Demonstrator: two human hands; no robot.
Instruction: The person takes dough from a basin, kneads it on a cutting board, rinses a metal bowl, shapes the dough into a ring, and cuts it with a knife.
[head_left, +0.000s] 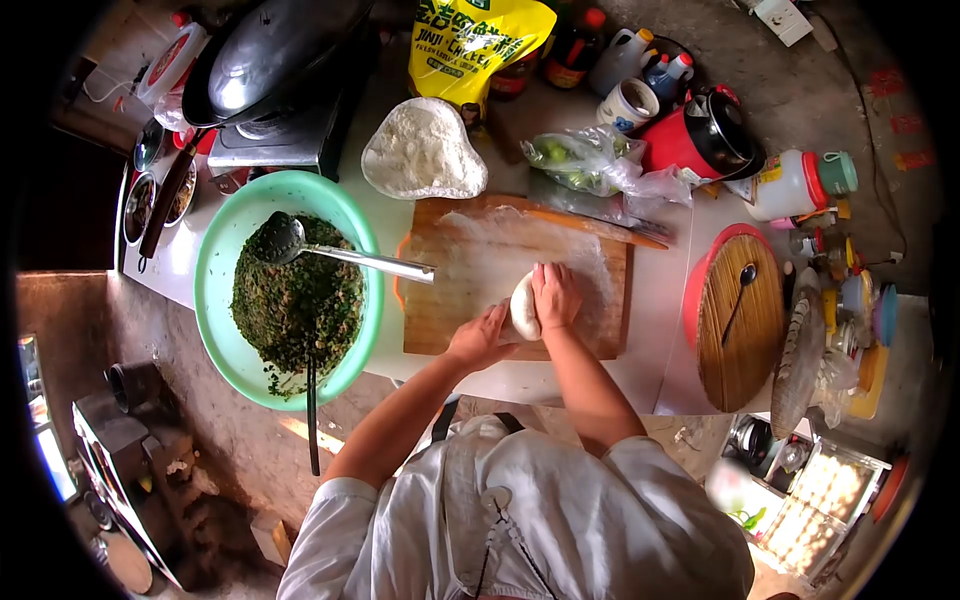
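A pale lump of dough [523, 306] rests on the floured wooden board [450, 312], between my two hands. My right hand [556, 297] is wrapped over its right side, fingers curved and close together. Against its lower left side lies my left hand [482, 338], its fingers pressed together on the dough. Left of the board, a green basin [207, 290] holds a chopped green filling [290, 300], with a metal ladle [370, 262] lying across it and its handle reaching over the board's left edge. A rolling pin [600, 228] lies along the board's upper right edge.
Above the board are a bowl of flour [424, 150], a yellow bag [470, 45] and a plastic bag of green vegetables [590, 160]. A wok [280, 60] stands at the upper left. On the right, a round wooden lid [740, 325] carries a spoon [740, 300].
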